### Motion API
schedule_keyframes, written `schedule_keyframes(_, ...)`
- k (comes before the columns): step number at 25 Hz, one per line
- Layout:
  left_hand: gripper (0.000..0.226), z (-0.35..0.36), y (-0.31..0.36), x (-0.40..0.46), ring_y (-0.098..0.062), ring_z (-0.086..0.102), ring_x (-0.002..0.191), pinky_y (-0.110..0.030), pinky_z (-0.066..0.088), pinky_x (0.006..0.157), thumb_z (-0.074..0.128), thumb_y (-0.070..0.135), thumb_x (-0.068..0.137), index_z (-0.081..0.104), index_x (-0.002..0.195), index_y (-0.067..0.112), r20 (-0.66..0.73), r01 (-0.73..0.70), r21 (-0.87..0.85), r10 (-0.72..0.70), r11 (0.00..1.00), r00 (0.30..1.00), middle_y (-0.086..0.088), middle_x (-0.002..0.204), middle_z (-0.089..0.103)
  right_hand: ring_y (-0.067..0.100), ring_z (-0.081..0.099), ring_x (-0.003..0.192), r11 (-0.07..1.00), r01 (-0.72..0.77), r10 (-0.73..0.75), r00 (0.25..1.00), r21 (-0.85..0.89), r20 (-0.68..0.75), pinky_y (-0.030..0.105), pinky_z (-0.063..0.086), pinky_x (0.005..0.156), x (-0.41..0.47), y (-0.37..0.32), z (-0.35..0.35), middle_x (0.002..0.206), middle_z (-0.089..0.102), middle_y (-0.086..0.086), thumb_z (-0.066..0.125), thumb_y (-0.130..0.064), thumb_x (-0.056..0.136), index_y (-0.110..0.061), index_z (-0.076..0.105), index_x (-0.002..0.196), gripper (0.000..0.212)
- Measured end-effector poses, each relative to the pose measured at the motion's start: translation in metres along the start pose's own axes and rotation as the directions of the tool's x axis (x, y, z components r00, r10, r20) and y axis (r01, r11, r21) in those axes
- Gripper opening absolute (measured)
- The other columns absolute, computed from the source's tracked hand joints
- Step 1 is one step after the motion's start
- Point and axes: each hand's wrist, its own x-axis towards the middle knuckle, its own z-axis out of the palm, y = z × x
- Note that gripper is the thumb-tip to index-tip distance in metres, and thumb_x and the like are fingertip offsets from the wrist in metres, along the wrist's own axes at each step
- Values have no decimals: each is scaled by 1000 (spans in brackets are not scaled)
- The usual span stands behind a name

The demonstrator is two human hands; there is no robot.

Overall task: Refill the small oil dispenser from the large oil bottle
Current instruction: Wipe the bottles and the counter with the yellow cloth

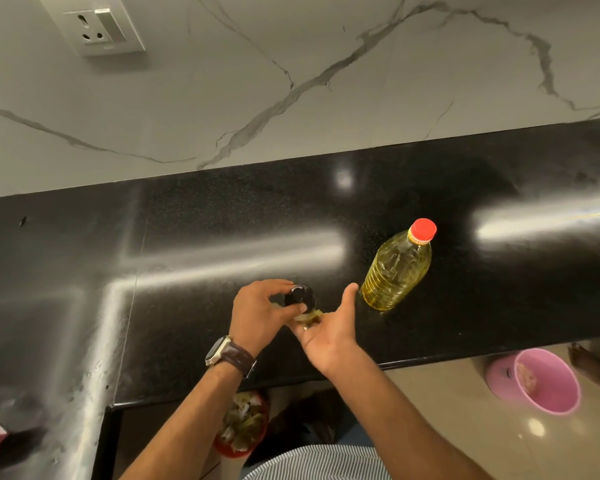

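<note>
Head view, looking down on a glossy black tabletop (222, 237) backed by a white marble-veined wall (291, 64) with a socket plate (92, 24) at upper left.

Near the front edge, a small oil dispenser (307, 315), glass body mostly hidden between the two hands, only a pale yellowish-clear sliver showing. Black round cap (299, 295) on top of it, seen from above.

Left hand (262, 313) above and to the left of the dispenser, grip clenched on the black cap, fingertips curled around its rim, thumb pressing the near side. Wristwatch with dark strap (231, 355) on that wrist.

Right hand (329, 327) just beside the dispenser on its right, palm turned up and inward, fingers touching the glass body low down; thumb stretched out toward the big bottle without touching it. Grip loose, cupping rather than closed tight; how firmly, cannot tell.

Large oil bottle (397, 268) upright on the tabletop, to the right of the hands and a little farther back, full of yellow oil, red cap (423, 230) on, untouched.

Below the tabletop edge: pink bucket (548, 384) on the floor at right, red bin with scraps (243, 424) at centre, striped shirt (312, 462) at bottom.
</note>
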Motion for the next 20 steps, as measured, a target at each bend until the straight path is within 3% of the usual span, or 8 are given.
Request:
schedule_keyframes(5, 37, 0, 0, -1, 3, 67, 102, -32, 56, 93, 93, 36, 70, 81, 104, 33, 8, -7, 19, 7, 1000, 1000, 19, 110, 76, 45, 66, 121, 983, -183, 183, 983, 20, -1, 52, 62, 87, 1, -4, -3, 130, 64, 35, 47, -84, 87, 8, 45, 144, 108)
schedule_keyframes(7, 38, 1, -1, -2, -2, 65, 106, -27, 50, 93, 93, 36, 71, 81, 106, 32, 0, -12, 43, 12, 999, 1000, 17, 112, 75, 44, 66, 123, 991, -97, 99, 995, -92, 9, 52, 58, 100, -3, -10, -8, 134, 63, 33, 49, -83, 87, 6, 44, 146, 107)
schedule_keyframes(9, 38, 0, 0, -3, -4, 63, 106, -15, 38, 87, 92, 37, 72, 80, 107, 32, -22, -11, 73, 13, 997, 1000, 17, 112, 75, 35, 62, 130, 949, 30, -9, 998, -315, 68, 51, 45, 116, -13, -17, -9, 142, 60, 24, 48, -89, 81, 1, 47, 147, 112)
schedule_keyframes(11, 36, 1, 1, -3, -4, 62, 106, -13, 35, 84, 91, 40, 73, 80, 108, 33, -26, -12, 90, 14, 996, 1000, 18, 112, 75, 21, 52, 137, 777, 170, -97, 984, -607, 151, 48, 32, 124, -23, -17, -5, 154, 51, 6, 37, -98, 74, -14, 39, 158, 119)
schedule_keyframes(14, 31, 0, 0, -5, -6, 63, 101, -30, 46, 85, 89, 38, 76, 79, 106, 37, -28, -42, 68, 44, 997, 999, 20, 109, 76, 12, 43, 135, 430, 298, -112, 954, -852, 277, 40, 24, 122, -36, -23, 12, 142, 47, -12, 14, -92, 78, -30, 39, 158, 104)
schedule_keyframes(17, 31, 2, -2, -6, -6, 61, 94, -35, 51, 81, 87, 44, 76, 79, 105, 37, -60, -35, 89, 40, 995, 997, 19, 103, 76, 15, 58, 129, 134, 357, -67, 934, -925, 351, 46, 33, 122, -20, -44, 27, 133, 69, -4, 6, -92, 83, -29, 70, 130, 101)
schedule_keyframes(20, 34, 4, -3, -7, -7, 57, 94, -35, 51, 78, 87, 47, 74, 80, 106, 37, -76, -26, 126, 36, 992, 996, 20, 100, 75, 17, 66, 119, 16, 343, 92, 935, -939, 343, 48, 37, 120, 15, -59, 32, 114, 77, 4, 1, -92, 85, -21, 78, 112, 108)
